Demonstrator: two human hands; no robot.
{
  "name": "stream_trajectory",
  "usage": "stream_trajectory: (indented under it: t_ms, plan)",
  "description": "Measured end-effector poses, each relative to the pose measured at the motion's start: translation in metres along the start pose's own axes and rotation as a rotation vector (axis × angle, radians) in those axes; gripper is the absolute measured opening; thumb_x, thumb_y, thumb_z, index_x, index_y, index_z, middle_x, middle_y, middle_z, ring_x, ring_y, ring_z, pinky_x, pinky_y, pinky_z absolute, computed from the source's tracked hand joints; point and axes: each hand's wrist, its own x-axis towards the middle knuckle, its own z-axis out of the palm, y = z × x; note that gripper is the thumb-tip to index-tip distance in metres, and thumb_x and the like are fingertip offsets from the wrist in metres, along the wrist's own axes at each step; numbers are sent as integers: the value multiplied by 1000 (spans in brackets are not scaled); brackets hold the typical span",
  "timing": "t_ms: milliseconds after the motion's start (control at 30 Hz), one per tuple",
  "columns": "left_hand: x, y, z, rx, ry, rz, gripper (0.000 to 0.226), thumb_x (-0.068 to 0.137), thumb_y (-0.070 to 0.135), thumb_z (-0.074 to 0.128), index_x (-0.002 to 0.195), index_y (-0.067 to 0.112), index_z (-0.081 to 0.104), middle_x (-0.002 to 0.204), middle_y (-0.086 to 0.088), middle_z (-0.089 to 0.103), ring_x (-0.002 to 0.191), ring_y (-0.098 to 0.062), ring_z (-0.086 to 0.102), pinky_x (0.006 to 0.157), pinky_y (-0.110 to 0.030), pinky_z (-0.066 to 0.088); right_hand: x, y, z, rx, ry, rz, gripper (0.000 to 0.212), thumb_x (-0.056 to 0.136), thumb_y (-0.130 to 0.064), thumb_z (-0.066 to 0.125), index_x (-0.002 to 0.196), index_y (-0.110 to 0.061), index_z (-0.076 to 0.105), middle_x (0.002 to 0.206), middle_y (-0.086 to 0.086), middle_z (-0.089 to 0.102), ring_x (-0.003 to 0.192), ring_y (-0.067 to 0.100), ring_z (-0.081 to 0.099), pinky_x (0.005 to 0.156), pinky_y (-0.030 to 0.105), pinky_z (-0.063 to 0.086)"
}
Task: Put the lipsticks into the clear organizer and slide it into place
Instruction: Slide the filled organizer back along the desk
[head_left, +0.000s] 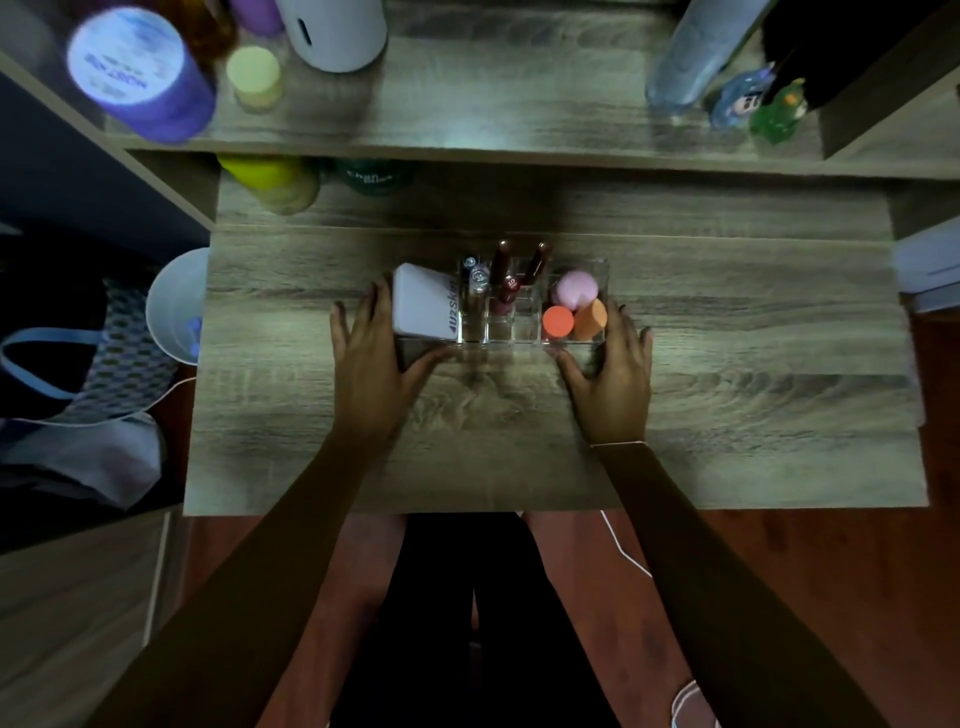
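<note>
The clear organizer (501, 343) stands in the middle of the wooden desk (727, 415). Dark red lipsticks (501, 265) stand upright in its middle compartments, beside a clear-capped tube (478, 278). A white box (423, 304) fills its left section; pink and orange sponges (574, 306) fill the right one. My left hand (371, 358) grips the organizer's left end, thumb along the front edge. My right hand (610, 374) grips its right end the same way.
A raised shelf (519, 104) runs across the back with purple jars, a white container, a clear bottle and small figurines. Yellow and green bottles (280, 182) sit under it at the left. A white cup (174, 306) and a bag lie off the desk's left edge.
</note>
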Motion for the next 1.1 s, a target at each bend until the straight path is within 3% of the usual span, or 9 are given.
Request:
stream_trajectory:
  t_ms: [200,533,800,1000,1100]
  plan:
    - [1,-3,-1,45,27,-6,92,77,73,53,144,15,28,150,-15,36,141,-24,24,117,-54,-1,0,3,0,-13,6,-23,76,85,-51,62,143,-8,39,143,16,51,136,27,43,121,45,15]
    - [2,-2,0,-10,15,-3,86,80,69,54,145,20,25,149,-11,39,140,-20,30,118,-49,-3,0,7,4,3,9,-8,71,87,-45,64,143,-10,38,144,14,49,137,26,42,122,41,15]
    - [4,12,7,-49,17,3,84,80,62,62,144,17,29,146,-5,46,138,-14,35,119,-46,-2,3,8,-8,52,44,37,68,85,-34,69,142,-8,41,140,18,51,132,33,45,108,54,38]
    - [4,32,16,-63,-12,2,87,79,65,58,144,14,30,145,-5,47,137,-14,36,120,-46,-3,5,24,-21,23,43,51,68,86,-36,68,142,-8,42,141,18,51,133,32,44,110,55,36]
    - [1,46,22,-97,-17,-5,86,78,67,57,143,18,30,142,-2,50,135,-11,39,119,-44,-5,4,37,-28,-2,45,57,70,86,-38,68,142,-7,42,142,18,50,135,32,42,118,47,25]
